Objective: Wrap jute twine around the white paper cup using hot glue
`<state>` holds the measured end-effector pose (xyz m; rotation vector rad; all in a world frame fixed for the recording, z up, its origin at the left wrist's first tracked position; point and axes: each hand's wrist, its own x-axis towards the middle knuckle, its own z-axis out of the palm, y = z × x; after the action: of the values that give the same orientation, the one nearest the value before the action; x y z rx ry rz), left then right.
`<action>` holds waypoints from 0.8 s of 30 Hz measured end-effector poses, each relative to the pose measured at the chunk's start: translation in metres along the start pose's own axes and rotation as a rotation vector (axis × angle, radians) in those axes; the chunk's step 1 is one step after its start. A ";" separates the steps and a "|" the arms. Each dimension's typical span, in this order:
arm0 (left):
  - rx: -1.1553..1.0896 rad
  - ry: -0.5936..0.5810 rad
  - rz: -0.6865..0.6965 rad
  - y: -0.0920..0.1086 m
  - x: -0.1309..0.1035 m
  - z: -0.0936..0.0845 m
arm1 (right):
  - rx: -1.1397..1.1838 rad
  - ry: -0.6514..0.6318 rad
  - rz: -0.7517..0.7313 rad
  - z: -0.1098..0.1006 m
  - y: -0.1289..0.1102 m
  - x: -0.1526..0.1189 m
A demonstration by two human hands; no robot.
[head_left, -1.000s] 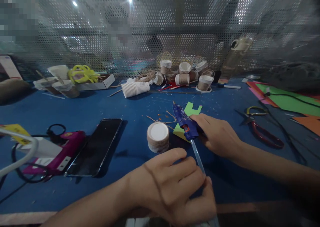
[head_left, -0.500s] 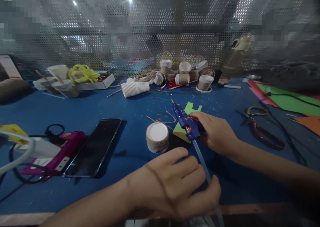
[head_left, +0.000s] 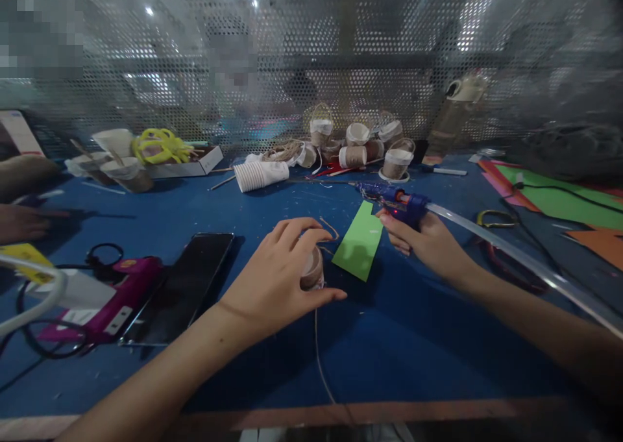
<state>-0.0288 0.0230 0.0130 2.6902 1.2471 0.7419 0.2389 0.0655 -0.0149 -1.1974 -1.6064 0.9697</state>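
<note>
Curves the left hand (head_left: 275,270), half open, around the small, round, beige-wrapped cup (head_left: 313,273) on the blue counter (head_left: 413,344); cannot tell if touching. Closes the right hand (head_left: 431,244) on the blue plastic glue gun (head_left: 406,203) with its long clear stick (head_left: 501,247), near the bright green card (head_left: 361,239). Shows nested white paper cups (head_left: 260,175) farther back, before the perforated metal screen (head_left: 287,59).

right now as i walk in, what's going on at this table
The left hand curls around a small brown cup; how firm its grip is can't be told. The right hand holds a blue glue gun, a long clear stick running out of its back. Green paper lies between the hands. Another person's hand shows at the left edge.
</note>
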 end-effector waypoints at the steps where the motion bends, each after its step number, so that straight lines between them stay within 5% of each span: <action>1: -0.012 -0.044 -0.035 -0.002 -0.001 -0.001 | 0.045 -0.020 0.027 0.001 -0.001 0.000; 10: -0.210 -0.291 -0.284 -0.009 0.000 -0.017 | 0.257 -0.101 0.181 0.001 -0.003 0.001; 24: -0.535 -0.142 -0.518 -0.018 0.007 -0.014 | 0.461 -0.163 0.263 0.000 -0.016 -0.008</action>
<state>-0.0442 0.0380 0.0233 1.8566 1.3791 0.6713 0.2355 0.0544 -0.0019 -1.0367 -1.2626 1.5437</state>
